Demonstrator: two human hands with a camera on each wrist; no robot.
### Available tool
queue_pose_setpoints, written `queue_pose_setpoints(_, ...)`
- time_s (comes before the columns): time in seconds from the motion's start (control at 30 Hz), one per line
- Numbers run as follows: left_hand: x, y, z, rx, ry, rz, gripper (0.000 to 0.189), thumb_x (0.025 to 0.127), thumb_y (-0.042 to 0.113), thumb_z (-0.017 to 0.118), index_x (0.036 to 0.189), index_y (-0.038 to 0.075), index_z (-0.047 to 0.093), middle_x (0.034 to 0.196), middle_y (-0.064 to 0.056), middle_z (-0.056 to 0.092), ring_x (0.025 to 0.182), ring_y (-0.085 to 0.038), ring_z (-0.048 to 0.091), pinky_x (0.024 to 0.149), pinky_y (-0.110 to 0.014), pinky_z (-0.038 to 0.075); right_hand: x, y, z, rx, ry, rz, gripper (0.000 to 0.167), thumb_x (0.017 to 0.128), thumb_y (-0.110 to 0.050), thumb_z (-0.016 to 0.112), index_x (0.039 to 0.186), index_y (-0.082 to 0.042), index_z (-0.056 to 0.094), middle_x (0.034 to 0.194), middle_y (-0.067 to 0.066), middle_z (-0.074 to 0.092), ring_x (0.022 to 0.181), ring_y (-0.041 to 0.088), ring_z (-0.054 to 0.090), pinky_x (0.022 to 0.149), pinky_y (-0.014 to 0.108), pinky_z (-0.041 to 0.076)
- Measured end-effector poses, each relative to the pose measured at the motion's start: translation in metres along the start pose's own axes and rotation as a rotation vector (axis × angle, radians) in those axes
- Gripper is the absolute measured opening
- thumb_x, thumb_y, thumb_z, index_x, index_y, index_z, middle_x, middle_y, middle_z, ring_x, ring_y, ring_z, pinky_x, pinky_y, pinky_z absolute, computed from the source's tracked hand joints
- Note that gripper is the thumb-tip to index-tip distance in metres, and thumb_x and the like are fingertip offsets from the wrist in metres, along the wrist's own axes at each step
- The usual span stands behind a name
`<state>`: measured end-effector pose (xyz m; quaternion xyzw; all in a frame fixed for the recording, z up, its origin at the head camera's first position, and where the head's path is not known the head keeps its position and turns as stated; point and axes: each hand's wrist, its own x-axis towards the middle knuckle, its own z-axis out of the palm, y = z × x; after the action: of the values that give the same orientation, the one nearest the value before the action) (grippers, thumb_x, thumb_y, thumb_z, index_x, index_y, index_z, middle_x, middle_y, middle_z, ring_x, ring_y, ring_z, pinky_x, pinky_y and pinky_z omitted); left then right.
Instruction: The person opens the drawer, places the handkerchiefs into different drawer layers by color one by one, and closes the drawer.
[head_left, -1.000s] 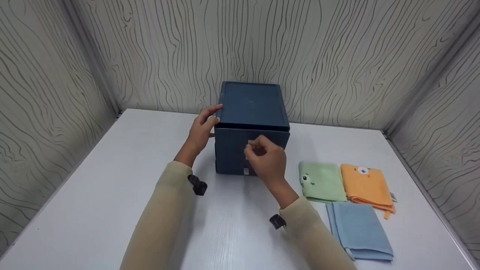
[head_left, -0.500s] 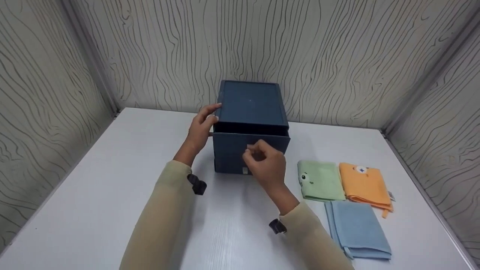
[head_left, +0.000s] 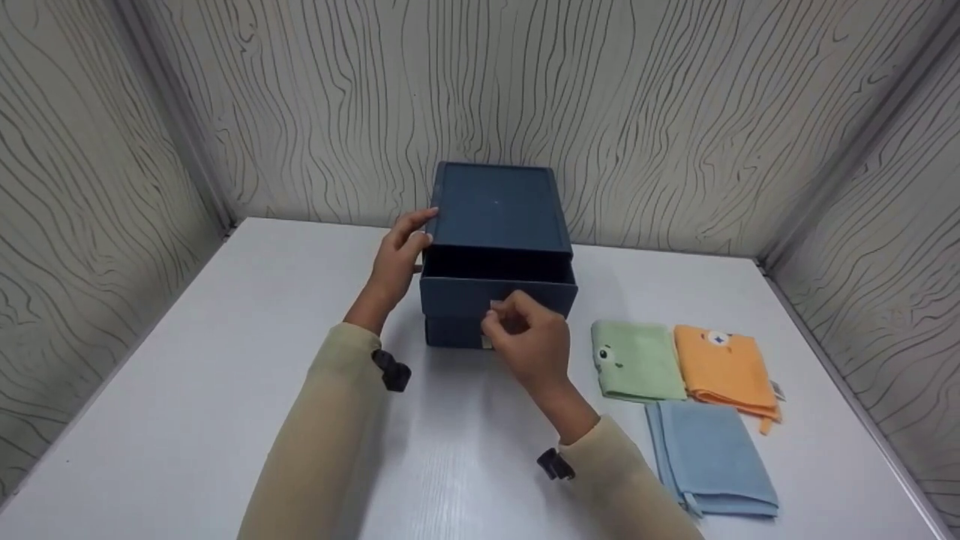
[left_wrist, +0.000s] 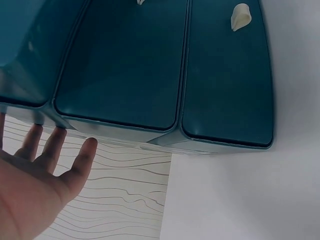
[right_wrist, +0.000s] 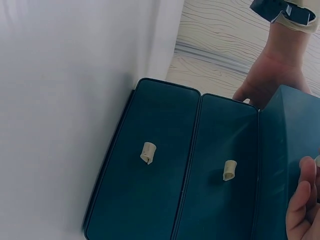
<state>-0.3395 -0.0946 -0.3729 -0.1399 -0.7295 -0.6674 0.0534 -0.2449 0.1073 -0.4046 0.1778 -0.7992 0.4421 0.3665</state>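
Note:
A dark blue drawer unit (head_left: 495, 206) stands near the back of the table. Its top drawer (head_left: 450, 296) is pulled partly out, and the part of the inside that shows is dark. My right hand (head_left: 536, 337) pinches the pale pull tab (head_left: 494, 305) on that drawer's front between thumb and forefinger. Against the unit's left side rests my left hand (head_left: 397, 259), its fingertips at the top edge. In the right wrist view, two lower drawers (right_wrist: 145, 195) are closed, each with a cream loop tab (right_wrist: 148, 152). The left wrist view shows my left fingers (left_wrist: 82, 162) extended along the unit's side.
Folded cloths lie on the right of the white table (head_left: 225, 390): a green one (head_left: 641, 364), an orange one (head_left: 727, 367) and a blue one (head_left: 712, 457) nearer me. Wood-patterned panels (head_left: 480, 90) close off the back and both sides.
The top drawer has slid out towards me, widening the gap under the unit's top. My right hand has come nearer with the tab; my left hand stays at the unit's side.

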Motion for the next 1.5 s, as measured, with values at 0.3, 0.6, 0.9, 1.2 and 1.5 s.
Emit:
queue_pose_setpoints(0.3, 0.002, -0.002, -0.001, -0.016, 0.012, -0.003, 0.047, 0.096, 0.019, 0.042, 0.143, 0.016, 0.047, 0.154, -0.005, 0.036, 0.117, -0.024, 0.048, 0.092, -0.051, 0.044, -0.005, -0.007, -0.003, 0.025, -0.023, -0.003, 0.014, 0.076, -0.007, 0.07, 0.069, -0.017, 0.064, 0.066, -0.009, 0.067, 0.057, -0.001, 0.058, 0.052, 0.02, 0.047)
queue_pose_setpoints(0.6, -0.001, -0.005, 0.002, -0.026, 0.042, 0.042, 0.044, 0.094, 0.021, 0.044, 0.138, 0.02, 0.052, 0.151, -0.001, 0.04, 0.13, -0.024, 0.046, 0.098, -0.059, 0.041, -0.012, -0.012, -0.009, 0.026, -0.055, -0.008, 0.015, 0.077, -0.006, 0.07, 0.069, -0.017, 0.063, 0.065, -0.009, 0.065, 0.058, 0.0, 0.058, 0.052, 0.02, 0.047)
queue_pose_setpoints(0.9, 0.0, -0.006, 0.006, -0.027, 0.048, 0.042, 0.043, 0.094, 0.02, 0.045, 0.137, 0.02, 0.054, 0.15, -0.003, 0.04, 0.13, -0.025, 0.046, 0.099, -0.06, 0.04, -0.018, -0.014, -0.017, 0.016, -0.062, -0.049, 0.019, 0.075, -0.003, 0.071, 0.067, -0.016, 0.06, 0.064, -0.008, 0.064, 0.058, -0.001, 0.058, 0.051, 0.018, 0.046)
queue_pose_setpoints(1.2, 0.002, -0.008, 0.006, -0.051, 0.037, 0.05, 0.045, 0.097, 0.016, 0.041, 0.141, 0.016, 0.049, 0.154, -0.005, 0.035, 0.115, -0.025, 0.05, 0.099, -0.056, 0.041, -0.021, -0.016, -0.018, -0.047, -0.051, -0.095, 0.021, 0.075, -0.005, 0.07, 0.065, -0.017, 0.057, 0.064, -0.009, 0.065, 0.052, -0.002, 0.049, 0.048, 0.016, 0.041)
queue_pose_setpoints(1.5, -0.01, 0.01, 0.007, -0.026, 0.048, 0.087, 0.045, 0.095, 0.014, 0.04, 0.139, 0.01, 0.051, 0.151, -0.009, 0.039, 0.115, -0.024, 0.05, 0.09, -0.046, 0.045, -0.024, -0.023, -0.015, -0.037, -0.055, -0.105, 0.02, 0.074, -0.004, 0.07, 0.065, -0.018, 0.058, 0.061, -0.01, 0.061, 0.051, -0.003, 0.047, 0.047, 0.014, 0.04)
